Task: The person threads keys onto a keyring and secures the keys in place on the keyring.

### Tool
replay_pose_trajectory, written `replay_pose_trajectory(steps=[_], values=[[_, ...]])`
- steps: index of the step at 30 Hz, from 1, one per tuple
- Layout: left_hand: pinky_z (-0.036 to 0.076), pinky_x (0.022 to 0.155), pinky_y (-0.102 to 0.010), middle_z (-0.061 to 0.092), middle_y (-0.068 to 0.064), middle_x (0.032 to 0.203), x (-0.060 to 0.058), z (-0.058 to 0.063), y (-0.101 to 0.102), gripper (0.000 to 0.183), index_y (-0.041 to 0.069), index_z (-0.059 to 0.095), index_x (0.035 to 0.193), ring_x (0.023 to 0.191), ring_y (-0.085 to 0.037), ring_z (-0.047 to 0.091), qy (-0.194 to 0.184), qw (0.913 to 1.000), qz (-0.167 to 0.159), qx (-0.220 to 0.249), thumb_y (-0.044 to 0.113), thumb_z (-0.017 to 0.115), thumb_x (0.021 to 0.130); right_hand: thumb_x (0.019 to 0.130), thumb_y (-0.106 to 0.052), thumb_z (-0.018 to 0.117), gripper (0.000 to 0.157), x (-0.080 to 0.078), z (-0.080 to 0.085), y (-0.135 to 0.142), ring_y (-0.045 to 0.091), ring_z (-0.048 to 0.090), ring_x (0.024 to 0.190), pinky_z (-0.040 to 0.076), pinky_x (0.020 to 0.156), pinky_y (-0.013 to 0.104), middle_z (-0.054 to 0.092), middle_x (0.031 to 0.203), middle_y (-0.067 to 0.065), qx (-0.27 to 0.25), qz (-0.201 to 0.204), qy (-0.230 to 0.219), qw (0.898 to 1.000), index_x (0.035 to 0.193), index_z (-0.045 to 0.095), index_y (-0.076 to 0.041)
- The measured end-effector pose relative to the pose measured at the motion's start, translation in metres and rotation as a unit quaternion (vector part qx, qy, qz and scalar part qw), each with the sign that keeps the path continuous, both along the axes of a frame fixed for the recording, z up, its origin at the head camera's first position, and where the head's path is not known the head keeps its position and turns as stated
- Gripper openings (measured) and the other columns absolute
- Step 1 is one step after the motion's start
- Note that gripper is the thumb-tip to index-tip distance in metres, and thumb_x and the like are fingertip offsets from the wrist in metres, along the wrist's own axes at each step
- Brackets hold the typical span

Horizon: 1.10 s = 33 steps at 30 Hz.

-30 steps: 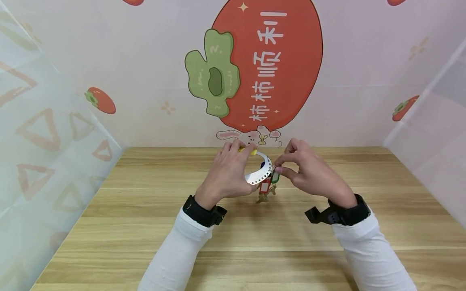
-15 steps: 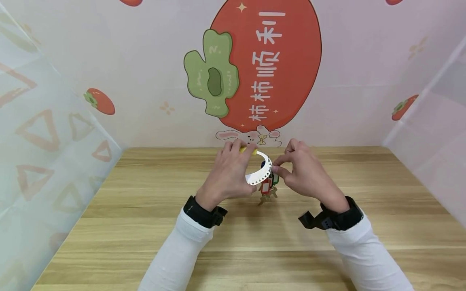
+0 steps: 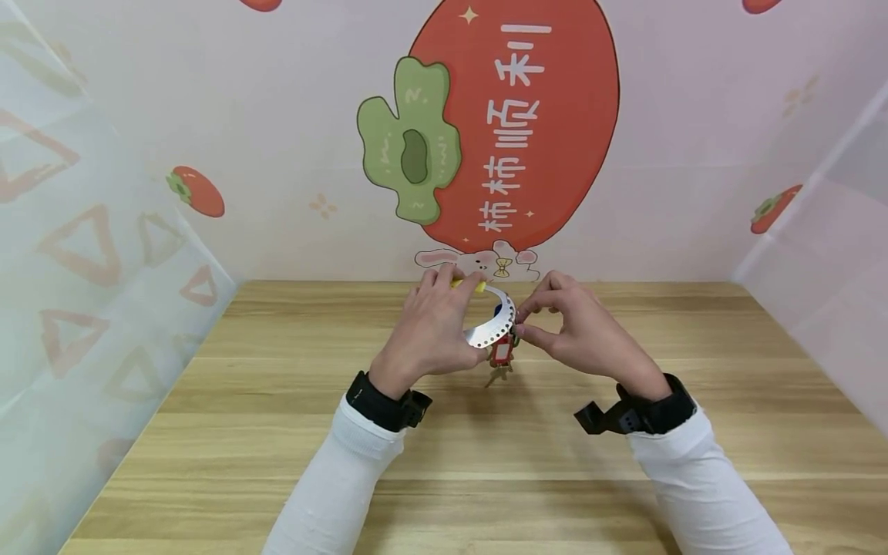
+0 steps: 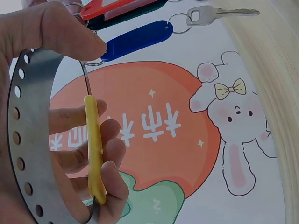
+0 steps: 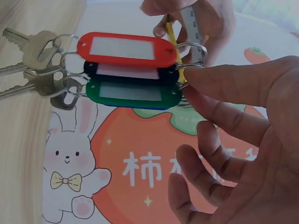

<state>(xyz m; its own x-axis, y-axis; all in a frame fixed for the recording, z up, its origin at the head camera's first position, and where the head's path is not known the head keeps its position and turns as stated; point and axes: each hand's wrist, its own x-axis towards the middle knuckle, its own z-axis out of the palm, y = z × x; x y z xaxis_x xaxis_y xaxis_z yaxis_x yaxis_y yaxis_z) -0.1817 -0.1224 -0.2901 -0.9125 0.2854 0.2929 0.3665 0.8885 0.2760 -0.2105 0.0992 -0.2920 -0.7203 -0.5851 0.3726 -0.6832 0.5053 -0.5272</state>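
Note:
My left hand grips the yellow handle of a crescent-shaped metal key holder, its curved strip pierced by a row of holes. Several plastic key tags hang by small rings at the strip's right side. A red tag, a dark one and a green one lie stacked in the right wrist view; a blue tag shows in the left wrist view. Thumb and forefinger of my right hand pinch at the tags' rings by the strip; fingertips partly hide them.
Metal keys dangle from the tags' far ends, above the wooden table. Behind the table rises a printed backdrop with a large red fruit and a rabbit. Each wrist wears a black camera strap.
My right fingertips have moved slightly left against the strip. The green tag, earlier visible beside the red one in the head view, is now hidden there. My left hand keeps its grip.

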Motion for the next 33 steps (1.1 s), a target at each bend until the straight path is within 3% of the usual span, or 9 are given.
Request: replay_pose_trajectory(steps=[13, 25, 29, 33], values=[[0.045, 0.092, -0.051, 0.05, -0.014, 0.131, 0.0005, 0.0008, -0.0007, 0.087, 0.013, 0.056, 0.143, 0.115, -0.032, 0.048, -0.003, 0.9998, -0.004, 0.021, 0.036, 0.091, 0.067, 0.079, 0.0, 0.082, 0.013, -0.0023, -0.0037, 0.0003, 0.022, 0.052, 0.096, 0.043, 0.08, 0.04, 0.053, 0.092, 0.0, -0.037, 0.005, 0.079, 0.996, 0.083, 0.076, -0.01], [0.045, 0.093, -0.053, 0.049, -0.015, 0.135, -0.0006, 0.001, -0.0017, 0.086, 0.012, 0.055, 0.142, 0.116, -0.033, 0.047, -0.006, 0.9996, 0.004, 0.028, 0.033, 0.091, 0.066, 0.08, -0.001, 0.083, 0.011, -0.0026, -0.0044, -0.0008, 0.021, 0.056, 0.087, 0.045, 0.068, 0.034, 0.06, 0.092, 0.006, -0.057, -0.021, 0.212, 0.975, 0.09, 0.077, -0.002], [0.046, 0.092, -0.052, 0.048, -0.016, 0.136, -0.0005, 0.0019, -0.0025, 0.087, 0.011, 0.054, 0.142, 0.116, -0.034, 0.047, -0.004, 0.9996, 0.009, 0.028, 0.033, 0.09, 0.066, 0.081, 0.0, 0.083, 0.013, -0.0035, -0.0057, -0.0024, 0.021, 0.056, 0.085, 0.044, 0.069, 0.034, 0.065, 0.088, 0.004, -0.069, -0.016, 0.2, 0.977, 0.091, 0.077, -0.004], [0.046, 0.092, -0.052, 0.048, -0.016, 0.136, -0.0007, 0.0023, -0.0029, 0.086, 0.012, 0.055, 0.142, 0.117, -0.034, 0.047, -0.002, 0.9993, 0.008, 0.036, 0.033, 0.089, 0.067, 0.082, 0.002, 0.081, 0.014, -0.0055, -0.0059, -0.0008, 0.018, 0.057, 0.088, 0.044, 0.075, 0.035, 0.068, 0.088, -0.001, -0.1, 0.006, 0.131, 0.986, 0.09, 0.076, -0.008]])
